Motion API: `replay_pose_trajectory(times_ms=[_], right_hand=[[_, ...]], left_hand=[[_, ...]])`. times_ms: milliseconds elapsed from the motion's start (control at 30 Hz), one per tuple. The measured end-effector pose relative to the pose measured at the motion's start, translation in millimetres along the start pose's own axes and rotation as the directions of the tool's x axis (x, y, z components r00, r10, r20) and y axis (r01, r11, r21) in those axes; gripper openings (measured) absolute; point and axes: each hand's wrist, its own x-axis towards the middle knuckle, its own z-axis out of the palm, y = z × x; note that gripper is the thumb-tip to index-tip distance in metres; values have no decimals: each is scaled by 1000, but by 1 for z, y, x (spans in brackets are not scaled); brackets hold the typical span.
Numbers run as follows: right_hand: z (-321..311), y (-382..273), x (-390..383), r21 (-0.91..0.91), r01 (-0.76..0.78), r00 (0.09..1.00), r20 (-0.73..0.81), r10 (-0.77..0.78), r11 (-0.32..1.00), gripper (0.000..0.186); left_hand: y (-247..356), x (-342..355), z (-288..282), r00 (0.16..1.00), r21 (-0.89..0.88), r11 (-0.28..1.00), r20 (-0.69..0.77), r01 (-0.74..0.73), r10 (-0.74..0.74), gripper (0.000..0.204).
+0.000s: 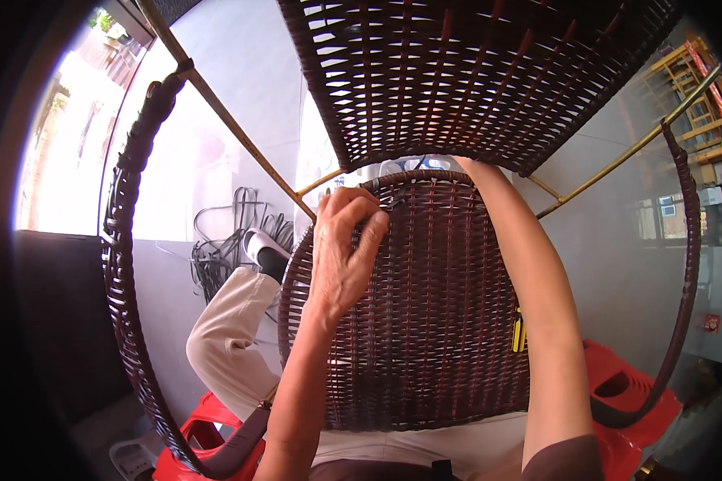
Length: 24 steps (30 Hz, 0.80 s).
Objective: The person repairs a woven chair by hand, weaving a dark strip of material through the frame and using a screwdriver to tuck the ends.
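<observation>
A dark brown wicker chair lies across my lap, with one rounded woven panel (441, 305) in front of me and another woven panel (473, 80) beyond it. My left hand (346, 244) is closed over the far left rim of the nearer panel, fingers curled and thumb beside a short dark strand (393, 200). Stretched along the right side, my right arm reaches into the gap between the panels. Beyond the wrist, my right hand is hidden behind the weave, so its fingers do not show. A yellow-and-black handle (519, 330) sticks out at the panel's right edge.
Curved wrapped armrests (124, 240) and bare metal tubes (233, 124) frame both sides. Loose dark strips (217, 256) lie on the floor at left, near my slippered foot (261, 247). Red plastic stools (630, 401) stand low on both sides. A yellowish frame (698, 104) is far right.
</observation>
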Motion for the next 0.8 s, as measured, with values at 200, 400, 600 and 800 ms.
replay_pose_trajectory(times_ms=[200,400,600,800], right_hand=[[23,-55,3,-816,522,796,571,202,250,45],[11,-79,-12,-776,495,787,591,178,390,58],[18,-85,-11,-792,456,774,578,258,406,34],[21,-85,-18,-779,537,839,534,-106,323,17]], left_hand=[[9,6,-10,983,-9,983,-29,182,-182,21],[3,11,-6,940,-61,938,34,342,-341,22],[3,11,1,951,-108,946,-1,306,-308,18],[14,25,11,907,-783,536,82,314,-412,27]])
